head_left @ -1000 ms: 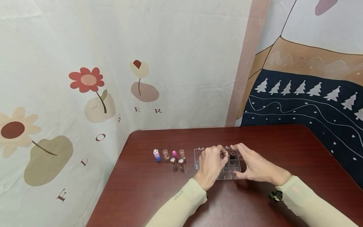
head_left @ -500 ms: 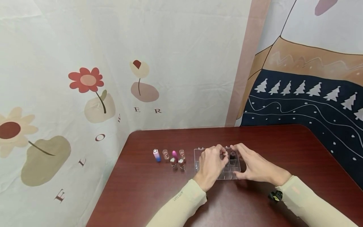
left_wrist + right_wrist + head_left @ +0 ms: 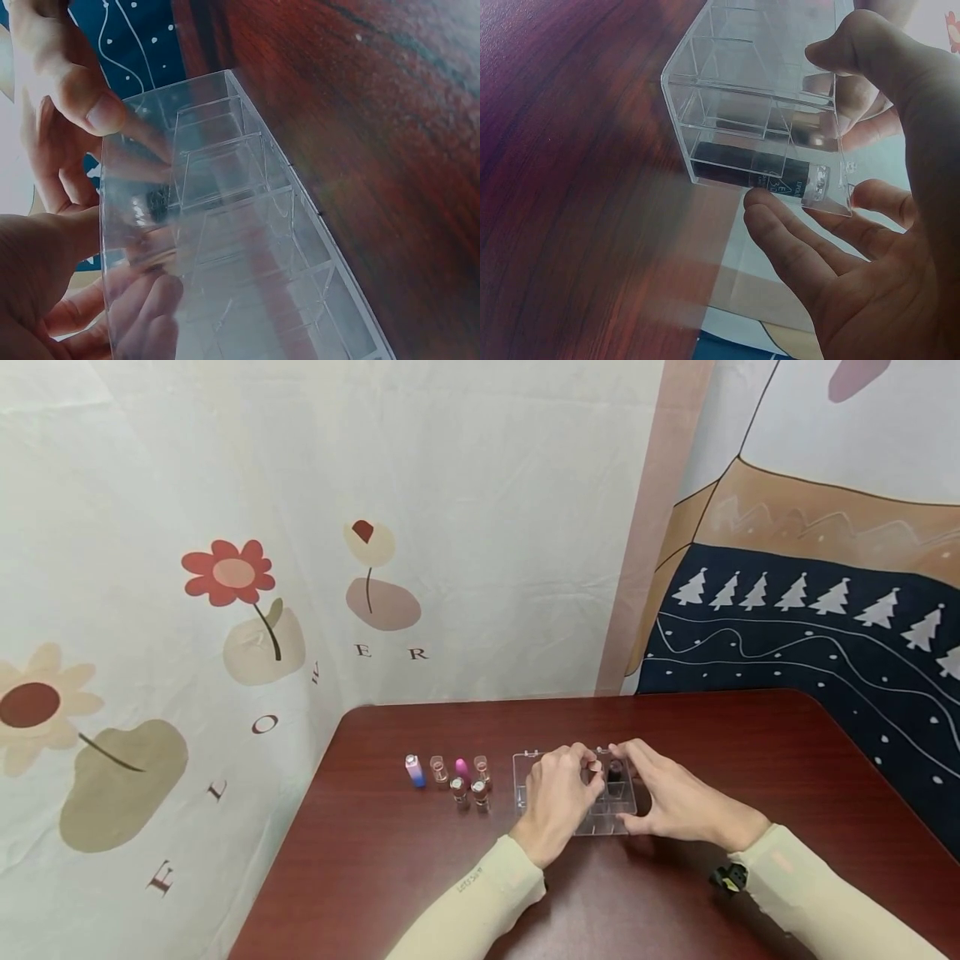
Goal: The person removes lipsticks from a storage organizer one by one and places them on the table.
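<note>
A clear plastic organizer box (image 3: pixel 604 823) with several compartments stands on the table between both hands. My left hand (image 3: pixel 557 789) reaches over it from the left. Its thumb and fingers pinch the shiny top of a lipstick tube (image 3: pixel 817 135) inside one compartment. In the right wrist view, a black lipstick tube (image 3: pixel 727 163) with a clear end occupies the neighbouring end compartment. My right hand (image 3: pixel 678 795) grips the box's right end, thumb at the near edge and fingers at the far side. The left hand covers the box's middle in the head view.
Left of the box on the dark red table (image 3: pixel 360 868) stand a pink-and-blue tube (image 3: pixel 415 771), a bright pink tube (image 3: pixel 462 768) and several lipsticks with clear parts, one a brown-bodied lipstick (image 3: pixel 480 793). A printed cloth (image 3: pixel 487 568) hangs behind the table.
</note>
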`<state>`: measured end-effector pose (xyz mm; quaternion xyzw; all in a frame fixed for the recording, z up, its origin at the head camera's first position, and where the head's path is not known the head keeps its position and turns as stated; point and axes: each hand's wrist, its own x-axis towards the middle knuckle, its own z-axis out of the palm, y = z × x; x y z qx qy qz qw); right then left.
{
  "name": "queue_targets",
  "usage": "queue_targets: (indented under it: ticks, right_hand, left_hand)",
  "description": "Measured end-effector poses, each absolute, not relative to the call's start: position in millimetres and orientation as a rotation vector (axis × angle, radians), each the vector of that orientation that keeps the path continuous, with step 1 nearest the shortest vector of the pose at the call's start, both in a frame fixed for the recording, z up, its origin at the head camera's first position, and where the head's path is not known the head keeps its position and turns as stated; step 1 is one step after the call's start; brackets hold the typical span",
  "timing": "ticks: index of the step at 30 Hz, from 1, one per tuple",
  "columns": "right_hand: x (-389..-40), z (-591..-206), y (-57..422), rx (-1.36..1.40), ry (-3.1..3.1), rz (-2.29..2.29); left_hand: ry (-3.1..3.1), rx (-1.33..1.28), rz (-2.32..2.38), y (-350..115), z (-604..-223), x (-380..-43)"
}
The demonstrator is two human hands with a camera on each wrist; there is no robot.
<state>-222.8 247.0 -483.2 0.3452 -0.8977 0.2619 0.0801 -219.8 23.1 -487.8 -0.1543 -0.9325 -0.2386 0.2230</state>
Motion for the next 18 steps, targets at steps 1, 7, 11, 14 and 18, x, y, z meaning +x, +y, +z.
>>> queue_targets:
  ticks: [1,7,11,14,18]
  right_hand:
    - [-222.7,-483.1,247.0,1.032,-2.686,0.783]
    - [-222.4,-483.6,247.0,1.029,-2.69,0.804]
    - [-222.1,-484.0,246.7,1.034,-2.694,0.816]
    - [-222.3,-484.2,246.5,1.042,-2.686,0.82]
    - [-222.6,-484.2,246.7,1.043,-2.679,0.82]
  left_hand:
    - [-2.571,-0.429,-0.661,22.9,-487.6,-219.8]
    - [-2.547,-0.443,-0.675,21.7,-484.0,-218.5]
    - [-2.522,-0.448,-0.675,20.5,-480.7,-217.4]
    - [-2.501,-0.45,-0.671,19.9,-479.0,-216.9]
    - [-2.484,-0.455,-0.677,20.0,-477.7,-216.6]
